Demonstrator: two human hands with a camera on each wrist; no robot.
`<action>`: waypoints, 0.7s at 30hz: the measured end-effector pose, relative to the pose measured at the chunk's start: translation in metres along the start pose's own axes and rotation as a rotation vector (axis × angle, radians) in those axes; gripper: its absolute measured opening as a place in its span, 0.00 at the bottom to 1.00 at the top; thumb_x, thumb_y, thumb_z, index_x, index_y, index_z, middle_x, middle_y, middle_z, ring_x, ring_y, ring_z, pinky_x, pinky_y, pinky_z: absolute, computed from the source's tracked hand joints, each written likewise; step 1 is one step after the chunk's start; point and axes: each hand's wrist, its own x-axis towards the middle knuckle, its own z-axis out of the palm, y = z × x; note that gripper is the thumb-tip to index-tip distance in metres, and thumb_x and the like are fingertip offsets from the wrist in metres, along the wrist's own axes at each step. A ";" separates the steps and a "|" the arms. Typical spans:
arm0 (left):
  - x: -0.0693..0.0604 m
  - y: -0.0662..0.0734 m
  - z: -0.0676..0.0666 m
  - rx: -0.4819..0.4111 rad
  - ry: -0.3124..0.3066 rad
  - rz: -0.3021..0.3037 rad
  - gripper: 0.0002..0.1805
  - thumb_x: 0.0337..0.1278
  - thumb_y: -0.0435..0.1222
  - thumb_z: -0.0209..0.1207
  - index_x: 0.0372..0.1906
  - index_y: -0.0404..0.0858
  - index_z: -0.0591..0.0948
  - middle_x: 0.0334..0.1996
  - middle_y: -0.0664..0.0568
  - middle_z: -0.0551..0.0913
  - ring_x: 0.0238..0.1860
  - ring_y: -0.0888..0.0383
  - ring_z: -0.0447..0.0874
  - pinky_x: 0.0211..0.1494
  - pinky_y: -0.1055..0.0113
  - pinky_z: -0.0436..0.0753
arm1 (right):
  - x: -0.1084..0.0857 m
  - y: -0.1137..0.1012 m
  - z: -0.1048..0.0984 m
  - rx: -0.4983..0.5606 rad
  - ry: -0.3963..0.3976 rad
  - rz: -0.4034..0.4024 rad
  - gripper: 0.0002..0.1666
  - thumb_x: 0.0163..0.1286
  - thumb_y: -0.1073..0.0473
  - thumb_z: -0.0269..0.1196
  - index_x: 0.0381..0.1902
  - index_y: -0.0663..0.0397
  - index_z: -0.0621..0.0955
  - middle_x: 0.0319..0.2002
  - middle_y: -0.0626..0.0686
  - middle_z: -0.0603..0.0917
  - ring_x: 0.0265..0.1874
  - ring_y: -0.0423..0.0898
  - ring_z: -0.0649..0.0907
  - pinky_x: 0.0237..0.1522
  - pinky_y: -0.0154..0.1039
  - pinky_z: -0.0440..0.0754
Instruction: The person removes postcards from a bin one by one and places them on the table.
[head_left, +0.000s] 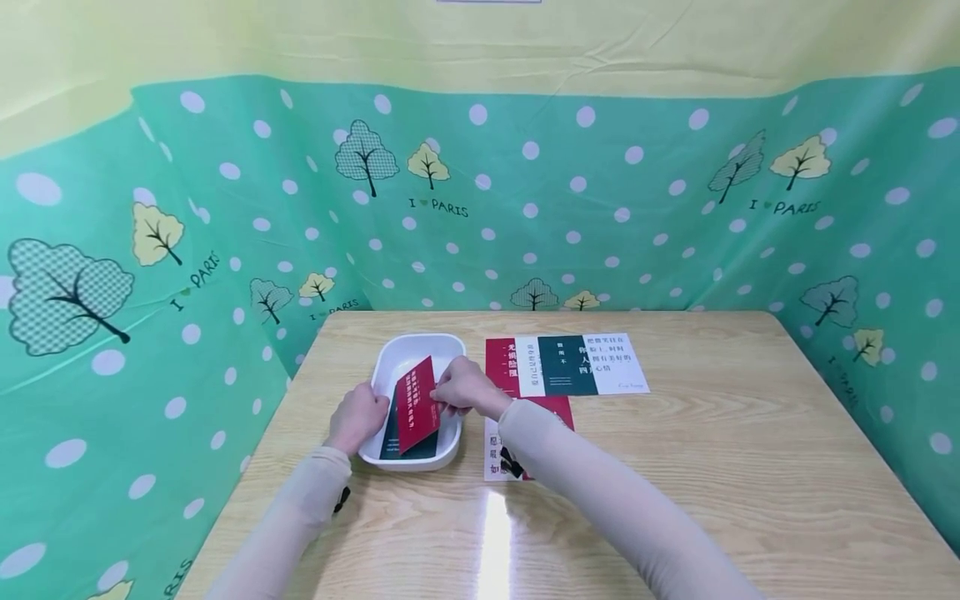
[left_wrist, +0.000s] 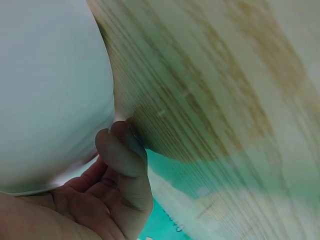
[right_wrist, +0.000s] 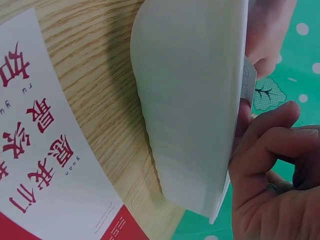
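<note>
A white plastic basin (head_left: 423, 340) stands on the left part of the table. My left hand (head_left: 358, 417) grips its left rim; in the left wrist view the fingers (left_wrist: 120, 155) curl against the basin's outer wall. Over the basin, my right hand (head_left: 467, 385) pinches the right edge of a red card (head_left: 416, 404) with white lettering, which is tilted. Beneath it a dark green card (head_left: 408, 450) lies in the basin, mostly covered. The right wrist view has the basin's side wall (right_wrist: 190, 100) between the table and my right hand; the red card is hardly visible there.
Right of the basin, overlapping red, white and dark green cards (head_left: 566, 367) form a row on the wooden table (head_left: 712, 467). Below them, more red and white cards (head_left: 492, 450) lie partly under my right forearm. A green patterned cloth (head_left: 525, 250) hangs around the table's back and sides.
</note>
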 end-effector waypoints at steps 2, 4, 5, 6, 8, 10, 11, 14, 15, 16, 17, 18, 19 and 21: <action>0.000 0.000 0.000 0.002 0.001 0.000 0.25 0.77 0.37 0.49 0.65 0.21 0.72 0.42 0.37 0.83 0.38 0.48 0.84 0.37 0.58 0.87 | -0.002 0.001 -0.002 0.001 0.005 -0.010 0.10 0.74 0.62 0.68 0.32 0.60 0.89 0.24 0.55 0.88 0.17 0.42 0.81 0.18 0.32 0.76; 0.000 0.000 0.000 0.000 0.002 0.003 0.25 0.76 0.37 0.49 0.66 0.21 0.72 0.43 0.37 0.83 0.38 0.48 0.84 0.38 0.57 0.88 | -0.003 0.002 -0.003 0.003 0.008 -0.021 0.10 0.74 0.62 0.68 0.32 0.60 0.89 0.23 0.54 0.87 0.17 0.42 0.81 0.17 0.31 0.76; 0.000 0.000 0.000 -0.002 0.002 0.003 0.25 0.76 0.37 0.49 0.66 0.21 0.72 0.43 0.36 0.83 0.38 0.48 0.84 0.38 0.57 0.88 | -0.004 0.002 -0.004 0.003 0.009 -0.025 0.10 0.74 0.62 0.68 0.32 0.60 0.89 0.23 0.54 0.87 0.17 0.42 0.81 0.17 0.31 0.76; 0.000 0.000 0.000 -0.006 0.001 0.003 0.25 0.77 0.37 0.49 0.66 0.21 0.71 0.44 0.36 0.83 0.38 0.48 0.84 0.39 0.57 0.89 | -0.006 0.002 -0.004 0.003 0.007 -0.028 0.10 0.74 0.62 0.68 0.32 0.60 0.89 0.24 0.54 0.87 0.17 0.42 0.81 0.18 0.31 0.75; -0.001 0.000 0.000 -0.007 0.002 0.005 0.25 0.77 0.36 0.49 0.66 0.21 0.71 0.44 0.35 0.83 0.39 0.47 0.84 0.39 0.56 0.89 | -0.008 0.001 -0.006 0.009 0.003 -0.035 0.10 0.75 0.61 0.68 0.32 0.59 0.89 0.26 0.57 0.88 0.17 0.43 0.81 0.18 0.32 0.76; -0.001 0.000 -0.001 -0.001 0.005 0.006 0.25 0.76 0.37 0.49 0.66 0.21 0.72 0.44 0.36 0.83 0.38 0.47 0.84 0.39 0.56 0.89 | -0.011 0.001 -0.007 0.012 -0.005 -0.038 0.10 0.75 0.61 0.68 0.32 0.59 0.88 0.29 0.59 0.89 0.18 0.43 0.81 0.19 0.32 0.76; -0.001 0.000 -0.001 0.002 0.005 0.007 0.25 0.76 0.37 0.49 0.66 0.21 0.72 0.44 0.35 0.83 0.39 0.47 0.84 0.40 0.56 0.89 | -0.012 0.001 -0.008 0.014 -0.008 -0.039 0.10 0.75 0.61 0.68 0.32 0.58 0.88 0.31 0.60 0.89 0.18 0.44 0.81 0.19 0.32 0.76; -0.001 -0.001 -0.001 0.009 0.005 0.010 0.24 0.76 0.36 0.49 0.65 0.21 0.73 0.44 0.35 0.83 0.38 0.47 0.84 0.40 0.55 0.89 | -0.014 0.002 -0.009 0.016 -0.009 -0.040 0.10 0.75 0.61 0.68 0.31 0.57 0.88 0.30 0.59 0.89 0.19 0.44 0.81 0.20 0.32 0.77; -0.001 -0.001 -0.001 0.011 0.003 0.011 0.24 0.76 0.36 0.49 0.65 0.21 0.73 0.44 0.35 0.83 0.38 0.47 0.84 0.40 0.55 0.89 | -0.015 0.002 -0.010 0.015 -0.007 -0.038 0.11 0.75 0.60 0.68 0.31 0.57 0.88 0.29 0.58 0.89 0.19 0.44 0.81 0.20 0.32 0.76; -0.001 -0.001 -0.001 0.010 0.001 0.012 0.24 0.76 0.36 0.49 0.65 0.21 0.73 0.44 0.35 0.83 0.38 0.47 0.84 0.40 0.55 0.88 | -0.015 0.003 -0.010 0.015 -0.003 -0.038 0.11 0.75 0.60 0.68 0.31 0.56 0.88 0.28 0.57 0.88 0.19 0.44 0.81 0.20 0.32 0.76; -0.001 -0.001 -0.001 0.011 0.000 0.012 0.25 0.75 0.36 0.49 0.65 0.21 0.73 0.43 0.35 0.83 0.38 0.47 0.84 0.39 0.56 0.88 | -0.016 0.004 -0.011 0.013 0.000 -0.038 0.11 0.75 0.60 0.68 0.30 0.56 0.89 0.27 0.55 0.88 0.19 0.45 0.81 0.20 0.32 0.75; -0.002 0.000 -0.002 0.011 -0.001 0.012 0.25 0.76 0.36 0.49 0.65 0.21 0.73 0.43 0.35 0.83 0.38 0.47 0.84 0.39 0.56 0.88 | -0.016 0.004 -0.011 0.012 0.002 -0.039 0.11 0.75 0.60 0.68 0.30 0.56 0.89 0.26 0.54 0.87 0.19 0.45 0.81 0.20 0.32 0.75; -0.001 0.000 -0.002 0.012 -0.001 0.011 0.24 0.76 0.37 0.49 0.65 0.21 0.73 0.42 0.36 0.83 0.37 0.47 0.84 0.38 0.56 0.88 | -0.017 0.005 -0.012 0.013 0.004 -0.040 0.11 0.75 0.60 0.68 0.30 0.56 0.89 0.25 0.53 0.87 0.20 0.46 0.81 0.20 0.32 0.75; -0.001 0.000 -0.002 0.013 0.001 0.014 0.24 0.76 0.36 0.49 0.64 0.21 0.73 0.42 0.36 0.83 0.37 0.47 0.84 0.38 0.56 0.88 | -0.018 0.006 -0.013 0.013 0.007 -0.044 0.10 0.75 0.59 0.68 0.31 0.55 0.89 0.25 0.52 0.87 0.22 0.48 0.82 0.21 0.32 0.75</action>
